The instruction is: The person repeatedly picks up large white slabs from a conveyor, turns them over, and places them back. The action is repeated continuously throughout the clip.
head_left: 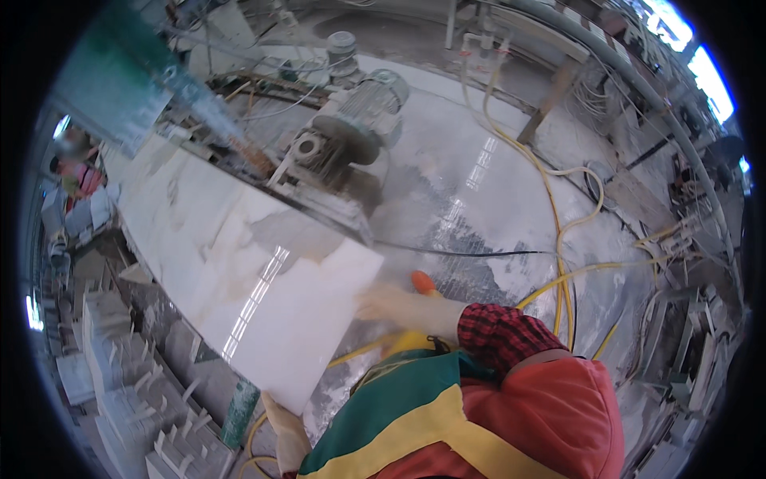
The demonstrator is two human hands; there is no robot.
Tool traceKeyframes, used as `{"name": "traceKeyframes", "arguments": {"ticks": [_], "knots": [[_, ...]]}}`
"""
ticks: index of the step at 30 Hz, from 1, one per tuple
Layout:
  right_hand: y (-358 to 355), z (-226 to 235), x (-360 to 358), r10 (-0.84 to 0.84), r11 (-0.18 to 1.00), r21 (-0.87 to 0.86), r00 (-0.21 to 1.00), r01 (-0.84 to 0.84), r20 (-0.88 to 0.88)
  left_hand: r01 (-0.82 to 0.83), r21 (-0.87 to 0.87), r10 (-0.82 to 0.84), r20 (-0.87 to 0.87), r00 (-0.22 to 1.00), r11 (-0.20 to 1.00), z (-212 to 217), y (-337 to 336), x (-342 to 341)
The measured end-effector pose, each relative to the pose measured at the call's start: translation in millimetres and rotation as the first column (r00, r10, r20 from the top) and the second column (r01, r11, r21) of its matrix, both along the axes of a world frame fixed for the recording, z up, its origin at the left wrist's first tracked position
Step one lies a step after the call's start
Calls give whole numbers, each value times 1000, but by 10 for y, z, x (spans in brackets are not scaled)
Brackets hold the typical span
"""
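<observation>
A long polished white stone slab (311, 319) with grey patches stretches from the far left toward me, its near end just in front of my body. At the slab's near left corner is my left hand (286, 423), closed on the edge, with part of its fingers hidden. My right hand (387, 302) is at the slab's right edge, smeared by motion, so its fingers do not show clearly. Beside that wrist is a small orange rounded object (423, 282), its kind unclear. A dusty motor with a round disc guard (359, 128) stands at the slab's far right side.
Yellow hoses (558, 239) and a black cable (471, 254) run over the wet grey surface at right. Cut stone pieces (120, 383) stand stacked at left, near a green post (239, 411). Another person (78, 177) is at the far left.
</observation>
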State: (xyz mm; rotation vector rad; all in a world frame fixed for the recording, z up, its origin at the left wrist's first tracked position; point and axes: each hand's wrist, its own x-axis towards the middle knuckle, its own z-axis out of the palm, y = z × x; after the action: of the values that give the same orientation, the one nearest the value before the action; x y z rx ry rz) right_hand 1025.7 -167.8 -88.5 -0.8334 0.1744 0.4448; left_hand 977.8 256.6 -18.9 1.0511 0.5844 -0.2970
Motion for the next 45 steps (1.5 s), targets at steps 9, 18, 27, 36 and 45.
{"name": "traceKeyframes", "arguments": {"ticks": [9, 18, 27, 36, 45], "knots": [[14, 33, 183, 160, 971, 184, 986, -151, -36, 151, -221, -167, -59, 984, 963, -177, -564, -548], [-1461, -549, 164, 393, 504, -854, 915, -129, 94, -149, -196, 120, -151, 981, 969, 96, -1905, 325], [-3650, -1486, -3907, -887, 122, -936, 387, -330, -252, -234, -47, 207, -323, 924, 971, 366, -2226, 781], [-3428, -2184, -3939, 22, 25, -863, 863, -505, -504, -337, -63, 284, -409, 867, 940, 478, -2200, 894], [-3657, -1829, -1897, -245, 359, -808, 788, -468, -565, -582, -102, 468, -492, 734, 806, 402, -1892, 792]]}}
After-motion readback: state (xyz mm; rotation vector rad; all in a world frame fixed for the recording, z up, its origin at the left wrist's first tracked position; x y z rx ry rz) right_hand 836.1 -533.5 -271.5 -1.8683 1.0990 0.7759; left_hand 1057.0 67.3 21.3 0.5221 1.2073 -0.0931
